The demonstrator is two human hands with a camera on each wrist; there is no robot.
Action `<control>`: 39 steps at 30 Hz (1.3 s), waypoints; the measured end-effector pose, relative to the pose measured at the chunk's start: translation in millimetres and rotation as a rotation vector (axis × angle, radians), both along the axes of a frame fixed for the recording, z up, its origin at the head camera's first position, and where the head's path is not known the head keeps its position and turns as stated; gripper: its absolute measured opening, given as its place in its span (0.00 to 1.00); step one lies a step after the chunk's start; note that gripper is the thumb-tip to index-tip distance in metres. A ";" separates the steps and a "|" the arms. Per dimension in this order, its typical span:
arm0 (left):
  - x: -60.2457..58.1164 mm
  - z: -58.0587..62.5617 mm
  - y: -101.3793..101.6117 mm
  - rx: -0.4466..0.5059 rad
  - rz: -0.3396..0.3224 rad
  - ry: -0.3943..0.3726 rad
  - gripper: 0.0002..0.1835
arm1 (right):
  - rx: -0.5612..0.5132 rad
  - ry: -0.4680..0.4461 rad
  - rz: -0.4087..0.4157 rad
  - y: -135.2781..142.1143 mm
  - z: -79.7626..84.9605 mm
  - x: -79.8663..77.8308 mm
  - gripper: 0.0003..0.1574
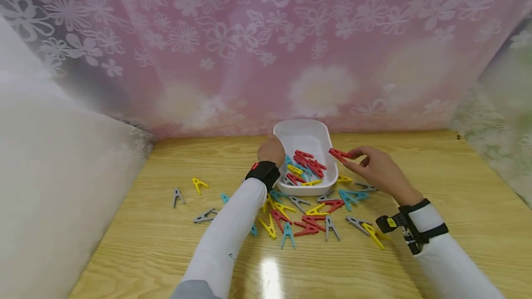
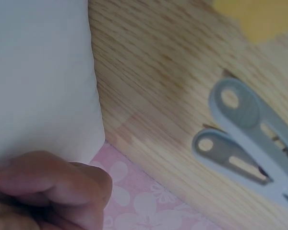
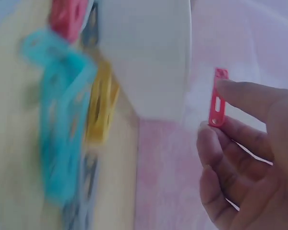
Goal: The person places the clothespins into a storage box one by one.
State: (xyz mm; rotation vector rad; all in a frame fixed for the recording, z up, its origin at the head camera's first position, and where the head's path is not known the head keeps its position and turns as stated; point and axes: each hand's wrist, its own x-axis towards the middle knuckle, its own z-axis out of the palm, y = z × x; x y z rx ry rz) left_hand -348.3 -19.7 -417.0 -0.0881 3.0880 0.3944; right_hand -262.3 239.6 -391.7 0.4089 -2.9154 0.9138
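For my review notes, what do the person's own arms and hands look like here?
The left hand and right hand are bare. The white left sleeve has a small dark mark; at that wrist sits a black band with a red tag. The white right sleeve carries black straps and a small black device with a yellow patch.

Head cam: high, facing forward and down, farthest back. Gets tabletop (image 1: 137, 248), flowered cloth (image 1: 232, 36), white bin (image 1: 305, 130), left grip (image 1: 272, 150) and right grip (image 1: 376, 170) in one shot. Left wrist cam: close-up, view rolled, cloth at bottom; left grip in lower left corner, white bin above it. Right wrist cam: close too, turned sideways, tabletop left, right grip at right edge. Both wrist views share bin, tabletop and cloth with head.
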 end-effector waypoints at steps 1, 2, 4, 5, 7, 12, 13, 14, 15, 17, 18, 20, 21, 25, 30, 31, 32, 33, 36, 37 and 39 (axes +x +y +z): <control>-0.4 -0.5 0.9 -0.005 -0.001 0.002 0.24 | 0.001 0.001 -0.008 -6.0 1.9 -3.7 0.30; -0.3 -0.4 1.7 -0.008 -0.004 0.001 0.24 | 0.006 0.003 -0.019 -11.3 3.5 -7.8 0.30; 0.4 0.5 2.4 -0.005 -0.006 -0.004 0.24 | 0.002 0.011 -0.036 -21.7 6.5 -15.3 0.30; 0.7 0.9 2.3 -0.002 -0.008 -0.005 0.24 | 0.001 0.020 -0.043 -26.7 7.5 -19.0 0.31; 1.1 1.6 1.3 0.009 -0.006 -0.005 0.24 | -0.011 0.034 -0.051 -37.1 9.3 -26.1 0.31; 0.8 -0.6 1.4 0.035 0.001 0.002 0.23 | -0.044 0.026 -0.009 -54.4 10.7 -36.8 0.33; 0.6 -1.9 1.9 0.039 0.001 0.002 0.23 | -0.044 0.013 0.003 -55.3 10.4 -36.7 0.35; 0.4 -3.3 2.3 0.042 0.004 0.004 0.23 | -0.044 -0.001 0.017 -54.9 9.7 -36.2 0.36; 0.0 -4.6 2.6 0.042 0.006 0.005 0.22 | -0.048 -0.018 0.025 -53.9 9.1 -34.6 0.38; -0.6 -6.6 2.8 0.042 0.010 0.001 0.22 | -0.053 -0.041 0.035 -48.8 7.1 -30.5 0.40; -0.9 -7.1 2.7 0.042 0.013 -0.001 0.22 | -0.061 -0.042 0.036 -45.1 6.5 -27.9 0.39; -1.6 -6.9 2.4 0.039 0.017 -0.007 0.23 | -0.068 -0.037 0.026 -35.6 4.4 -23.2 0.37; -2.0 -6.2 1.8 0.039 0.019 -0.013 0.23 | -0.068 -0.031 0.021 -30.3 3.1 -21.1 0.35; -2.4 -2.9 -0.3 0.046 0.020 -0.032 0.24 | -0.040 -0.033 0.013 -7.1 -2.4 -12.3 0.31; -0.6 -1.0 -1.8 0.035 -0.004 -0.038 0.26 | 0.010 -0.080 0.037 17.4 -10.5 -0.2 0.28; 0.1 -0.8 -2.0 0.031 -0.012 -0.038 0.26 | 0.019 -0.091 0.047 21.2 -12.4 1.8 0.26; 0.8 -0.4 -2.1 0.026 -0.020 -0.040 0.27 | 0.027 -0.103 0.058 24.7 -14.6 3.3 0.25; 1.7 0.2 -2.2 0.026 -0.026 -0.039 0.27 | 0.028 -0.116 0.067 27.7 -16.7 4.9 0.25; 4.0 2.4 -2.1 0.023 -0.036 -0.035 0.27 | 0.031 -0.135 0.090 35.1 -23.6 8.9 0.23; 4.7 3.0 -1.8 0.025 -0.036 -0.034 0.27 | 0.029 -0.141 0.095 37.1 -25.6 10.3 0.23; 6.0 3.4 -0.9 0.027 -0.037 -0.032 0.28 | 0.028 -0.152 0.097 41.0 -29.5 12.9 0.22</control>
